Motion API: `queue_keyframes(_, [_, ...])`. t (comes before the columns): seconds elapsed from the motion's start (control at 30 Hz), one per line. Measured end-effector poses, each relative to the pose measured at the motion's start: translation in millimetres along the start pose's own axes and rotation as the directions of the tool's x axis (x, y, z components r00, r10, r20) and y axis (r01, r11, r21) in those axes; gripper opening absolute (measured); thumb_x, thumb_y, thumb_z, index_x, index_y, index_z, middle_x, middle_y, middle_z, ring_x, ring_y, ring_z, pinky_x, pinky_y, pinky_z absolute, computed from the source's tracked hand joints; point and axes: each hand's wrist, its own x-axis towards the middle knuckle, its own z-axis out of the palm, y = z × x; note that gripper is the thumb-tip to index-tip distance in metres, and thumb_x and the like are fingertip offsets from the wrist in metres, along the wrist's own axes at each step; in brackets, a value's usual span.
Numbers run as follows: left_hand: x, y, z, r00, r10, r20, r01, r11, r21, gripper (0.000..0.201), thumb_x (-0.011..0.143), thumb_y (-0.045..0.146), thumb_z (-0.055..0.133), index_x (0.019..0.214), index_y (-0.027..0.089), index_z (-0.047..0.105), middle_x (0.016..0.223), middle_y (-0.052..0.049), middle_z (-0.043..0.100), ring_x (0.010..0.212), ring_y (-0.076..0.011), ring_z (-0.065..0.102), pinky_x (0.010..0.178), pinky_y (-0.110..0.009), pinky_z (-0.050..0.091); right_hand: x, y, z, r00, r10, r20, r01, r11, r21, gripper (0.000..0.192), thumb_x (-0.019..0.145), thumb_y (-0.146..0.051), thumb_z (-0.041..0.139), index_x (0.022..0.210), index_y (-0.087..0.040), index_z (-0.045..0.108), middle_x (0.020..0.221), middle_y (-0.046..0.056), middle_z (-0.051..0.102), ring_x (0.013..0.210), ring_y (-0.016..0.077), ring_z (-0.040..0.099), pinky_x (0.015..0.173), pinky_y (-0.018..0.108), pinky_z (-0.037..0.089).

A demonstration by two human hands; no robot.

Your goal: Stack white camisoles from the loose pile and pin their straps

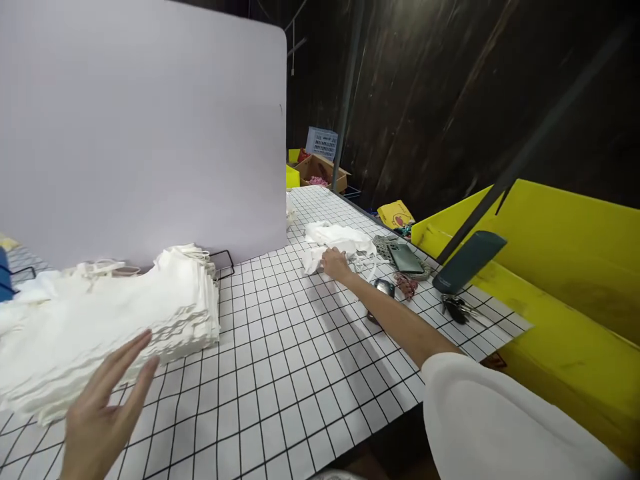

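White cloth (343,235) lies on a grid-patterned tabletop (280,333) under the outstretched right hand (336,263); whether its fingers grasp the fabric cannot be told. The left hand (103,413), holding nothing, fingers parted, is beside a stack of white garments (135,300). A phone (406,259), dark cylinder (470,262) and keys (457,309) sit toward the table's right edge, near yellow panels (565,247).

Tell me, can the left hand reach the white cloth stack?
Likely yes: the left hand is open at the near side of the white cloth stack, with nothing visible between them.
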Motion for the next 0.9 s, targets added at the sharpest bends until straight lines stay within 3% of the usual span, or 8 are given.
queue_keyframes(0.17, [25, 60, 31.7, 0.998, -0.060, 0.036, 0.066, 0.974, -0.216, 0.030, 0.082, 0.051, 0.066, 0.111, 0.045, 0.073, 0.118, 0.002, 0.074, 0.121, -0.0330, 0.064, 0.098, -0.047, 0.058, 16, -42, -60, 0.993, -0.037, -0.111, 0.065, 0.963, 0.262, 0.029, 0.103, -0.040, 0.038, 0.102, -0.019, 0.058, 0.084, 0.004, 0.060, 0.072, 0.0140, 0.056, 0.067, 0.025, 0.052])
queue_keyframes(0.27, [45, 91, 44.3, 0.985, -0.105, 0.138, 0.149, 0.918, -0.366, 0.032, 0.081, 0.054, 0.069, 0.106, 0.035, 0.077, 0.112, -0.003, 0.076, 0.113, -0.0312, 0.068, 0.102, -0.047, 0.055, 2, -77, -91, 0.972, -0.218, 0.090, 0.141, 0.844, 0.518, 0.026, 0.099, -0.041, 0.049, 0.098, -0.018, 0.060, 0.072, -0.003, 0.050, 0.055, 0.0081, 0.042, 0.051, 0.017, 0.041])
queue_keyframes(0.37, [67, 131, 55.2, 0.975, -0.095, 0.201, 0.195, 0.796, -0.573, 0.044, 0.082, 0.052, 0.071, 0.118, 0.025, 0.072, 0.122, -0.008, 0.073, 0.119, -0.0301, 0.065, 0.106, -0.045, 0.052, -30, -105, -103, 0.772, -0.508, 0.382, 0.070, 0.665, 0.743, 0.027, 0.089, -0.042, 0.065, 0.088, -0.015, 0.062, 0.069, -0.004, 0.046, 0.054, 0.0057, 0.037, 0.049, 0.016, 0.035])
queue_keyframes(0.43, [79, 155, 60.4, 0.972, 0.020, 0.233, 0.147, 0.721, -0.677, 0.060, 0.081, 0.049, 0.075, 0.135, 0.025, 0.062, 0.141, -0.009, 0.061, 0.132, -0.0300, 0.055, 0.112, -0.046, 0.046, -51, -116, -104, 0.629, -0.599, 0.496, 0.022, 0.652, 0.758, 0.029, 0.086, -0.041, 0.070, 0.082, -0.014, 0.062, 0.072, -0.003, 0.049, 0.060, 0.0065, 0.044, 0.054, 0.016, 0.038])
queue_keyframes(0.5, [84, 170, 63.3, 0.920, 0.137, 0.367, 0.184, 0.676, -0.714, 0.068, 0.075, 0.044, 0.082, 0.136, 0.024, 0.061, 0.137, -0.010, 0.064, 0.129, -0.0299, 0.057, 0.112, -0.047, 0.045, -68, -120, -101, 0.556, -0.613, 0.561, -0.026, 0.662, 0.749, 0.030, 0.087, -0.042, 0.070, 0.080, -0.013, 0.061, 0.072, -0.002, 0.050, 0.065, 0.0082, 0.049, 0.059, 0.018, 0.042])
queue_keyframes(0.63, [72, 183, 62.8, 0.788, 0.227, 0.572, 0.349, 0.600, -0.720, 0.040, 0.080, 0.042, 0.078, 0.112, 0.018, 0.074, 0.109, -0.011, 0.074, 0.105, -0.0281, 0.068, 0.099, -0.048, 0.053, -93, -123, -96, 0.575, -0.575, 0.582, -0.125, 0.641, 0.757, 0.031, 0.090, -0.043, 0.067, 0.080, -0.015, 0.056, 0.069, -0.004, 0.047, 0.059, 0.0072, 0.045, 0.053, 0.017, 0.040])
queue_keyframes(0.77, [55, 195, 59.5, 0.884, 0.281, 0.373, 0.158, 0.570, -0.806, 0.041, 0.080, 0.031, 0.079, 0.118, 0.021, 0.069, 0.130, -0.009, 0.066, 0.127, -0.0280, 0.057, 0.111, -0.043, 0.044, -118, -142, -96, 0.534, -0.649, 0.541, -0.090, 0.593, 0.800, 0.029, 0.093, -0.039, 0.065, 0.079, -0.014, 0.056, 0.065, -0.005, 0.045, 0.055, 0.0057, 0.042, 0.049, 0.016, 0.035])
queue_keyframes(0.9, [45, 189, 55.7, 0.908, 0.187, 0.374, 0.241, 0.499, -0.832, 0.018, 0.086, 0.034, 0.070, 0.094, 0.018, 0.070, 0.090, -0.005, 0.073, 0.099, -0.0243, 0.069, 0.099, -0.043, 0.052, -122, -149, -95, 0.562, -0.660, 0.498, -0.039, 0.580, 0.813, 0.027, 0.094, -0.038, 0.063, 0.082, -0.014, 0.061, 0.068, -0.003, 0.052, 0.058, 0.0067, 0.048, 0.053, 0.017, 0.041])
